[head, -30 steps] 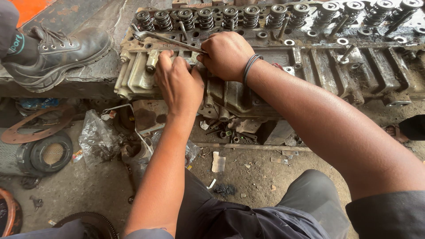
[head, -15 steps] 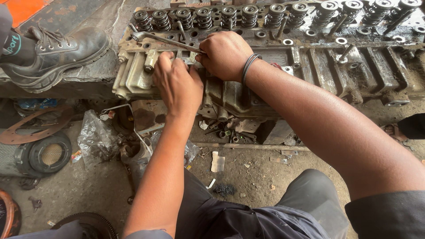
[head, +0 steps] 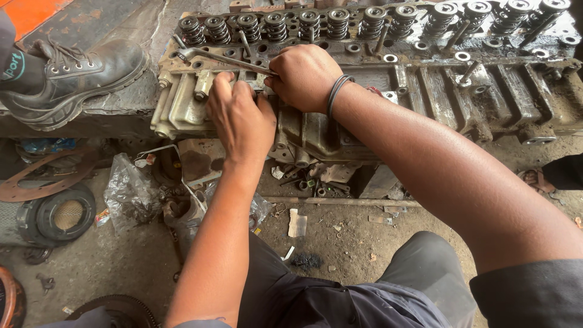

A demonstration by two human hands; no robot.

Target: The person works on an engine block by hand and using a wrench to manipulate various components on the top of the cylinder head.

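A long, dirty engine cylinder head lies across a raised ledge, with a row of coil valve springs along its far side. My right hand is shut on the handle of a metal wrench that reaches left over the head. My left hand presses flat on the pale housing at the head's left end, just below the wrench. A dark band sits on my right wrist.
Another person's black boot rests on the ledge at far left. Below on the dirt floor lie a round filter, a gasket, a crumpled plastic bag and scattered small parts. My knees are at the bottom.
Both hands stay on the head; the view has shifted only slightly. The wrench and hands look almost unmoved.
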